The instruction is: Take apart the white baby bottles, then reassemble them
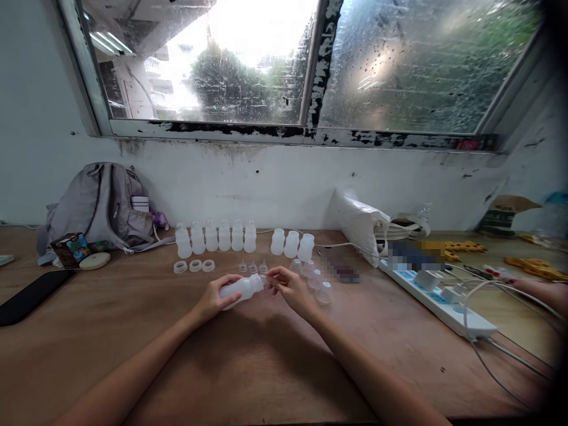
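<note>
My left hand (pixel 225 294) is wrapped round the body of a frosted white baby bottle (pixel 243 291), which lies tilted with its neck to the right. At the neck, the fingertips of my right hand (pixel 286 285) are pinched on a small clear nipple (pixel 263 280), partly hidden by the fingers. Just behind the bottle stand three clear nipples (pixel 252 267) in a row. White collar rings (pixel 195 265) lie further left. Beside my right hand are several translucent caps (pixel 323 293).
Several baby bottles with tops (pixel 224 236) and three open bottles (pixel 291 244) stand in the back row. A grey backpack (pixel 100 207) and black phone (pixel 33 296) lie left. Right are a white bag (pixel 359 222), power strip (pixel 444 305), cables and another person's hand (pixel 535 290).
</note>
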A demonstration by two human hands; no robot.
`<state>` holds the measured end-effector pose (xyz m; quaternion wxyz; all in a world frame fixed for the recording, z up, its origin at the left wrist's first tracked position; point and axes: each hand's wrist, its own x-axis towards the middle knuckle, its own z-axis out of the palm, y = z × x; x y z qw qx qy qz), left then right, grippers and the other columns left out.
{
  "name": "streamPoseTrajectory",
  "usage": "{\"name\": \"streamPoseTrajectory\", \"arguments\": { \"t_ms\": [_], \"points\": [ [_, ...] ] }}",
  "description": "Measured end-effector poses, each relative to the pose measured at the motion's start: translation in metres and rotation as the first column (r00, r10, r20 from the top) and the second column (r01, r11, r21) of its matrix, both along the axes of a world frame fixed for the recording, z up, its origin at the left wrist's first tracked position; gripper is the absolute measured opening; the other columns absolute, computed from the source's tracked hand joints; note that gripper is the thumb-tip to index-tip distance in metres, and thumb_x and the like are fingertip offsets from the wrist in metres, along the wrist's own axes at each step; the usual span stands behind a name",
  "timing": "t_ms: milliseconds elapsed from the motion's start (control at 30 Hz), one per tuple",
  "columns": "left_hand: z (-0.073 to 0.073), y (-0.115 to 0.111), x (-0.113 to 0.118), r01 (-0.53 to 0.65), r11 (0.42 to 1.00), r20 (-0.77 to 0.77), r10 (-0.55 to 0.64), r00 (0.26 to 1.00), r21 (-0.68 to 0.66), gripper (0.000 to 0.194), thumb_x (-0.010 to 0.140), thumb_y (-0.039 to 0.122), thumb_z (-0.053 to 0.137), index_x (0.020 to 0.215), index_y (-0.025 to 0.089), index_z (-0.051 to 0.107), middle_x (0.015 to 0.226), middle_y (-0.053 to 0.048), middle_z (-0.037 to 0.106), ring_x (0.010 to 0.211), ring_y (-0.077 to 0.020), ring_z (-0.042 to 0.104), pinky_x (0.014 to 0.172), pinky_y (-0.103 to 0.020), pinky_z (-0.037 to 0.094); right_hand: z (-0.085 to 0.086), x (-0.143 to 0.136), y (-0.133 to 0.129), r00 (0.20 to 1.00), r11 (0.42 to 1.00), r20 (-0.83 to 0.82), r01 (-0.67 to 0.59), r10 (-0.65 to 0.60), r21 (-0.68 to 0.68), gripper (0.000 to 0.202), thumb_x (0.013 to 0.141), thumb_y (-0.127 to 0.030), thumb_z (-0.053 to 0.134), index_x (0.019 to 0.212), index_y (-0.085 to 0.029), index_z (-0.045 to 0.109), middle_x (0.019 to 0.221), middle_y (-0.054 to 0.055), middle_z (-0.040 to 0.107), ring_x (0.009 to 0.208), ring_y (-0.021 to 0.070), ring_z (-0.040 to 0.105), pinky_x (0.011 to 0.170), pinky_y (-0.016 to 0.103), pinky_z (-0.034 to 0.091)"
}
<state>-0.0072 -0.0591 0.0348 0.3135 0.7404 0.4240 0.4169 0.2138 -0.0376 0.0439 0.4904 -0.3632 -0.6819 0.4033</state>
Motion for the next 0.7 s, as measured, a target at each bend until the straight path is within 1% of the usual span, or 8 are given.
{"name": "streamPoseTrajectory", "arguments": {
  "t_ms": [200,333,467,567,700],
  "points": [
    [-0.001,0.002,-0.001,0.009,1.0,0.006,-0.009,1.0,-0.017,0.038,0.069,0.034,0.06,0.102,0.016,0.057,0.101,-0.006,0.062,0.093,-0.0211,0.056,0.083,-0.029,0.043,-0.004,0.0,0.004,1.0,1.0,-0.006,0.0,0.0,-0.002,0.022,0.071,-0.037,0.057,0.077,-0.016,0.058,0.056,-0.001,0.055,0.049,0.0109,0.051,0.045,0.023,0.044],
    [0.0,0.001,-0.002,0.031,0.999,0.017,-0.031,0.999,-0.019,0.037,0.069,0.033,0.06,0.102,0.016,0.057,0.101,-0.006,0.062,0.092,-0.0203,0.056,0.082,-0.028,0.042,-0.005,0.001,0.004,1.0,1.0,0.018,-0.003,0.002,0.022,0.023,0.072,-0.038,0.056,0.077,-0.016,0.059,0.056,-0.001,0.054,0.048,0.0105,0.051,0.045,0.023,0.044],
    [0.002,0.0,-0.003,0.051,0.998,0.02,-0.051,0.999,-0.025,0.037,0.07,0.033,0.059,0.103,0.016,0.056,0.101,-0.006,0.062,0.092,-0.0202,0.056,0.081,-0.028,0.043,-0.004,0.002,0.001,0.998,0.999,0.062,0.002,-0.005,0.039,0.023,0.076,-0.038,0.052,0.072,-0.016,0.057,0.057,-0.001,0.053,0.048,0.0101,0.049,0.045,0.022,0.041],
    [0.004,-0.002,-0.003,0.068,0.997,0.017,-0.067,0.998,-0.029,0.037,0.07,0.033,0.059,0.103,0.016,0.056,0.101,-0.006,0.061,0.092,-0.0204,0.056,0.082,-0.028,0.042,-0.001,0.001,-0.002,0.991,0.998,0.132,0.014,-0.022,0.061,0.026,0.078,-0.038,0.048,0.064,-0.017,0.053,0.053,-0.002,0.05,0.046,0.0095,0.045,0.044,0.021,0.036],
    [0.009,-0.006,-0.001,0.124,0.991,0.01,-0.124,0.992,-0.05,0.037,0.07,0.032,0.06,0.103,0.016,0.057,0.102,-0.006,0.061,0.092,-0.0207,0.056,0.082,-0.029,0.042,0.001,-0.002,-0.006,0.969,0.993,0.235,0.053,-0.077,0.108,0.041,0.081,-0.041,0.041,0.047,-0.018,0.04,0.042,-0.004,0.039,0.041,0.0084,0.037,0.042,0.021,0.027]
  ]
}}
